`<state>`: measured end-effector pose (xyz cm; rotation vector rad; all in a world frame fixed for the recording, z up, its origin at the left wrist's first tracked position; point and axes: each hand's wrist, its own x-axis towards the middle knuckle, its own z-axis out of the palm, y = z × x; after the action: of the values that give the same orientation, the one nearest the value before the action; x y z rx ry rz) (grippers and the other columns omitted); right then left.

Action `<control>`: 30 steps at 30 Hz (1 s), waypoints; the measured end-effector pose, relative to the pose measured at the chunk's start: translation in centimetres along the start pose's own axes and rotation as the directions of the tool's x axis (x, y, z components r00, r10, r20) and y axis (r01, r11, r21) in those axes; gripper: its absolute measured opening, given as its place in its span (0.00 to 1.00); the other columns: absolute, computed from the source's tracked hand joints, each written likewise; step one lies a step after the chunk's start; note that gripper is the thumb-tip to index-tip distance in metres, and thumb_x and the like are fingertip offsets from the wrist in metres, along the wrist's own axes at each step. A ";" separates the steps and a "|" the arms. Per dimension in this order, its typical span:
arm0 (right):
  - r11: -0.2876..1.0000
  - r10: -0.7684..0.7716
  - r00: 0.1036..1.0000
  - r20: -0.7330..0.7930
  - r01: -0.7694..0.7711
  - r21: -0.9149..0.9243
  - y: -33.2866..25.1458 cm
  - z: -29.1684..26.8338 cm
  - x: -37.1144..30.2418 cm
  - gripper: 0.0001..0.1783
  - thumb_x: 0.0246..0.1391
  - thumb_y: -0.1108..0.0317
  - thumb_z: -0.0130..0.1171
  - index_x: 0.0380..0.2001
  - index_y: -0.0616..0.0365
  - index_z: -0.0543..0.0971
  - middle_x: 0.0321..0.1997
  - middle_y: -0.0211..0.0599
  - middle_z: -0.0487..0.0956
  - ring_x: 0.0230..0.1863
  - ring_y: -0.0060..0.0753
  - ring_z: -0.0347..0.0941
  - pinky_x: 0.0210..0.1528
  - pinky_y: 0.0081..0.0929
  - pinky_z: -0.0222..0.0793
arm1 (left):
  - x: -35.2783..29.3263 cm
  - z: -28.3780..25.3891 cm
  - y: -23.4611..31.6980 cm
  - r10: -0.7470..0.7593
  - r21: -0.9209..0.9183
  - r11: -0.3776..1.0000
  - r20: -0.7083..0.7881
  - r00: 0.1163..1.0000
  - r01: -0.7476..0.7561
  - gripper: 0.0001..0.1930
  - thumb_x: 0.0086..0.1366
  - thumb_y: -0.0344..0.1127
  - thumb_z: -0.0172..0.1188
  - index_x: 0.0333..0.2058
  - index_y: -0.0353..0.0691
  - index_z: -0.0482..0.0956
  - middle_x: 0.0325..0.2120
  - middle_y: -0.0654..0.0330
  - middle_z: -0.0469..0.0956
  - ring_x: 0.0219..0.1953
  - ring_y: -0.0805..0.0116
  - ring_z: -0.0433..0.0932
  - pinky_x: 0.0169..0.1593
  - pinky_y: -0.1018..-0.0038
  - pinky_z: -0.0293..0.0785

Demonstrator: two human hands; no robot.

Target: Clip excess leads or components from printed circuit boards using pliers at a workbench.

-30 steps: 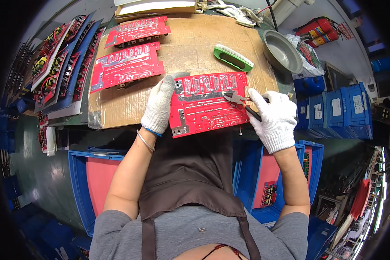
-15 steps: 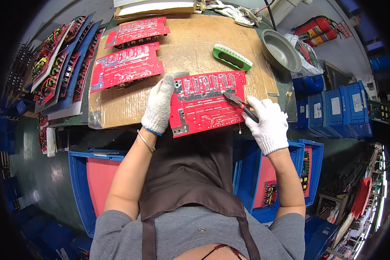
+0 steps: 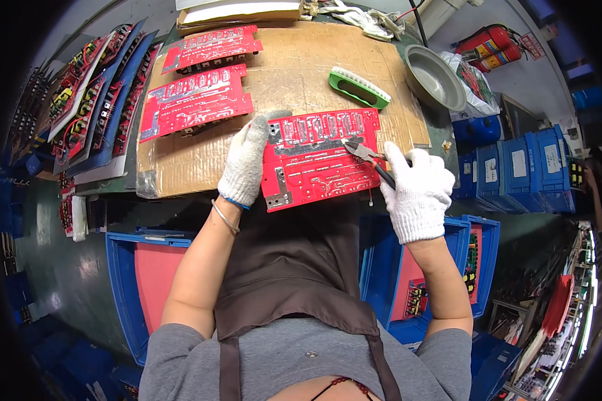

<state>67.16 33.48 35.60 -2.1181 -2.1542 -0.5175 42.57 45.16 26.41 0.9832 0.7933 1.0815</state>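
Observation:
In a white knit glove, my left hand (image 3: 245,160) is closed on the left edge of a red circuit board (image 3: 321,177). The board is tilted, its soldered side facing up, at the front edge of the bench. My gloved right hand (image 3: 418,190) grips a pair of cutting pliers (image 3: 370,160) with dark and red handles. The jaws lie over the grey strip near the board's upper middle; whether they touch it I cannot tell. A green brush (image 3: 358,89) with white bristles rests on the cardboard beyond the board.
Two more red circuit boards (image 3: 197,100) lie at the left of the cardboard sheet (image 3: 294,67). A metal bowl (image 3: 435,77) stands at the back right. Boards lean in a stack (image 3: 97,100) on the far left. Blue bins (image 3: 124,294) flank my lap, and blue crates (image 3: 515,167) stand right.
My right hand has shifted slightly right and its fingers have loosened around the plier handles. The plier jaws look a bit wider apart. The left hand and board are nearly unmoved.

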 end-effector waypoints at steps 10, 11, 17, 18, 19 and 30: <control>0.988 0.072 0.992 0.108 -0.086 0.130 0.4 2.4 -1.1 0.29 0.47 0.58 0.73 0.55 0.41 0.80 0.42 0.34 0.77 0.45 0.43 0.73 0.47 0.45 0.67 | 0.0 -0.2 -0.3 0.032 0.007 0.999 0.014 0.999 -0.032 0.30 0.80 0.53 0.45 0.60 0.29 0.75 0.45 0.52 0.84 0.44 0.69 0.85 0.50 0.70 0.83; 0.975 0.084 0.987 0.134 -0.109 0.196 0.5 2.5 -1.0 0.29 0.47 0.59 0.73 0.55 0.41 0.80 0.42 0.34 0.77 0.44 0.43 0.73 0.48 0.45 0.67 | 0.0 -0.1 -0.3 0.020 -0.004 1.000 0.014 1.000 -0.020 0.30 0.80 0.53 0.45 0.60 0.29 0.75 0.46 0.52 0.84 0.44 0.69 0.85 0.51 0.70 0.83; 0.997 0.024 0.999 -0.042 -0.020 0.080 0.6 1.0 -0.3 0.32 0.44 0.59 0.74 0.56 0.41 0.80 0.43 0.36 0.78 0.46 0.46 0.74 0.47 0.45 0.67 | 0.1 0.0 -0.1 0.019 0.013 1.000 0.012 1.000 -0.019 0.29 0.80 0.53 0.45 0.60 0.29 0.75 0.46 0.52 0.84 0.45 0.69 0.84 0.51 0.70 0.83; 0.997 0.024 0.999 -0.041 -0.020 0.080 0.6 0.7 -0.2 0.32 0.44 0.59 0.74 0.56 0.41 0.80 0.43 0.36 0.78 0.46 0.46 0.74 0.47 0.45 0.67 | 0.0 0.0 0.0 0.006 0.001 1.000 0.018 1.000 -0.006 0.29 0.80 0.53 0.45 0.60 0.29 0.75 0.46 0.52 0.84 0.45 0.69 0.84 0.51 0.70 0.82; 0.997 0.019 1.000 -0.020 -0.017 0.072 0.5 0.5 -0.1 0.32 0.43 0.60 0.75 0.56 0.40 0.80 0.44 0.37 0.78 0.47 0.46 0.74 0.47 0.45 0.67 | 0.1 -0.1 0.0 0.005 0.001 1.000 0.017 1.000 -0.005 0.29 0.80 0.53 0.45 0.60 0.29 0.75 0.46 0.52 0.84 0.45 0.69 0.84 0.51 0.70 0.82; 0.995 0.040 0.997 0.063 -0.045 0.094 0.6 2.0 -0.6 0.30 0.46 0.60 0.73 0.56 0.40 0.79 0.40 0.33 0.77 0.44 0.44 0.73 0.47 0.44 0.68 | 0.0 0.2 0.0 0.003 -0.019 1.000 0.006 1.000 -0.002 0.29 0.80 0.52 0.45 0.59 0.29 0.75 0.45 0.52 0.84 0.44 0.70 0.84 0.51 0.70 0.82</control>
<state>68.14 33.51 33.66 -2.1505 -2.1141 -0.3426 42.71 45.13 26.45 0.9712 0.7753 1.0858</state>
